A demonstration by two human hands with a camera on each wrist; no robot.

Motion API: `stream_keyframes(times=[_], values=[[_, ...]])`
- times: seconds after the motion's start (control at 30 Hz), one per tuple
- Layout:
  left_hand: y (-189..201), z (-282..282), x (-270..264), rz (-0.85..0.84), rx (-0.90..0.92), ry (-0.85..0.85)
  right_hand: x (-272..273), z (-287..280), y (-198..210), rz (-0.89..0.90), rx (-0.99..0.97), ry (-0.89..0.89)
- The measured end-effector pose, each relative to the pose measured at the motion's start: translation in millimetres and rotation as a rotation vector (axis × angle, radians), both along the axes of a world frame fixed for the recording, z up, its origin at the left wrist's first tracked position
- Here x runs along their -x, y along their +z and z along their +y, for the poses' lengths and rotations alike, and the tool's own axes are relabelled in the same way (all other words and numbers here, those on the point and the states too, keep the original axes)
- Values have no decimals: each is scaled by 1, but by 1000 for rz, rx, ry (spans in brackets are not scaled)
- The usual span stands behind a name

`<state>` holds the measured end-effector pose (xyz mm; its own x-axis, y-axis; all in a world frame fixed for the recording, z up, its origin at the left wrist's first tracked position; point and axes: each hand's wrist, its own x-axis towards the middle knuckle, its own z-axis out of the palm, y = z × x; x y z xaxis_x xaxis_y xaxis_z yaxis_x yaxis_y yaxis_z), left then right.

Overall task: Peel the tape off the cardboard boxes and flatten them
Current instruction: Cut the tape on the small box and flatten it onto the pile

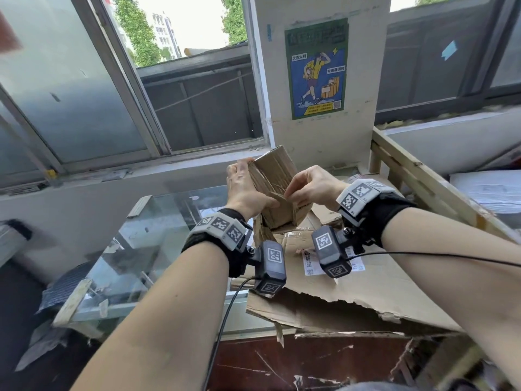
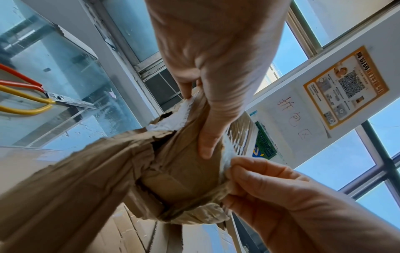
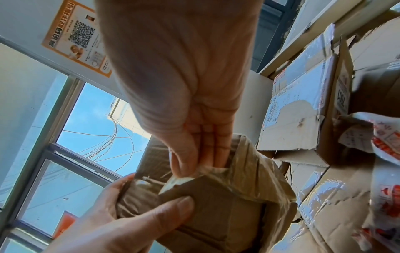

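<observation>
Both hands hold a small creased cardboard box point(image 1: 275, 187) above flattened corrugated sheets point(image 1: 366, 280): left hand point(image 1: 245, 190) grips its side, right hand point(image 1: 308, 187) pinches glossy, wrinkled tape point(image 3: 179, 179) at its edge.

Bright daylight pours through the windows point(image 1: 194, 88), blowing out the sky. Glare sheens the taped cartons point(image 3: 303, 106). Straight frames bow toward the edges, and both wrist views are soft close up.
</observation>
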<state>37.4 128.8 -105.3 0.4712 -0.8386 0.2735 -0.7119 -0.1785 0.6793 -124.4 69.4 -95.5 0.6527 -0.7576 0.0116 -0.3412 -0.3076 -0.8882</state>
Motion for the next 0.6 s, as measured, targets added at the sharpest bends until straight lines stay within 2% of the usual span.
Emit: stream_keyframes(times=[0.2,0.33,0.6], values=[[-7,4,-4,1,13,-22,3,1,-2,-67,-101,-1],[-3,3,-4,21,-53,-28,5,3,0,-87,-140,2],[-3,1,3,137,-113,29,1,6,5,105,4,56]])
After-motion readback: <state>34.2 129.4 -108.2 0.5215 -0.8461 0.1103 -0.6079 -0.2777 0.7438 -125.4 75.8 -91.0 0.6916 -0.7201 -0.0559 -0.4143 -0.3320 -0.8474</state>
